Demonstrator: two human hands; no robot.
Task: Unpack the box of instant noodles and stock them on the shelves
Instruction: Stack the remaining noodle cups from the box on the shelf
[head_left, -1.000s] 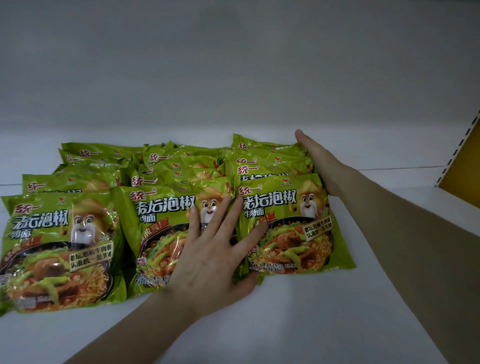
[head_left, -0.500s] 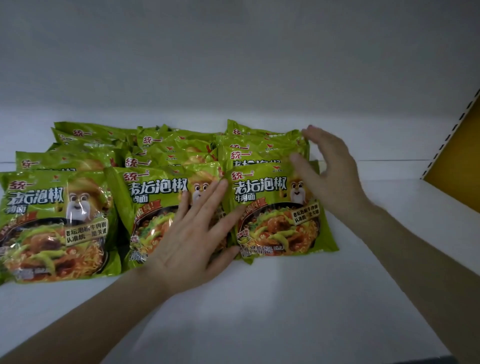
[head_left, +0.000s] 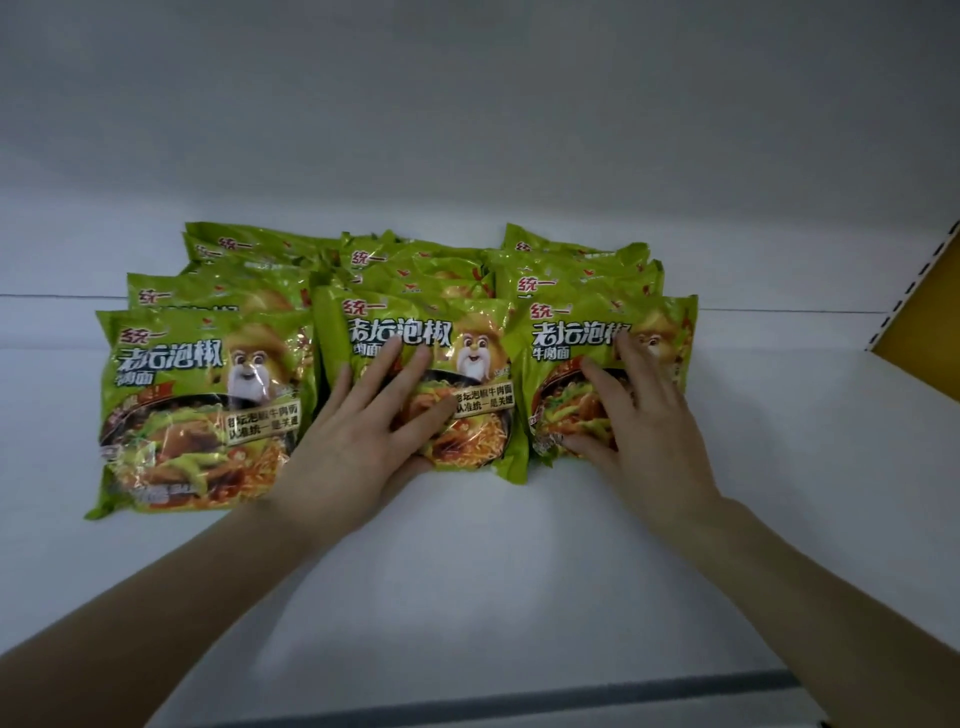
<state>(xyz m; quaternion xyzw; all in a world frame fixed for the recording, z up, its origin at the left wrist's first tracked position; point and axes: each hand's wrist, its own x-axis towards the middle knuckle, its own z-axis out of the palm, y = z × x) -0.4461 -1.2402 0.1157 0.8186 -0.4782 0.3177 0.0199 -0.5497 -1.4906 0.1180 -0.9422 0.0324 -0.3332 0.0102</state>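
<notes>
Green plastic instant noodle packets cover the back half of the white shelf (head_left: 493, 571), laid in three overlapping rows running front to back. The front middle packet (head_left: 478, 322) lies face up, and the left hand (head_left: 363, 431) is flat on it, fingers straight and spread across the printed bowl, thumb at the near edge. Just beside it, the front right packet (head_left: 566, 332) has the right hand (head_left: 639, 431) on top, fingers spread and only lightly bent, thumb by the lower corner. Neither hand curls round anything; both lie broad on the wrappers. The front left packet (head_left: 208, 395) sits untouched, nearest the shelf's front, edge to edge with the middle one. Behind the rows rises a plain grey back wall (head_left: 467, 130). At far right there's a yellow side panel (head_left: 930, 332) with a slotted white upright.
</notes>
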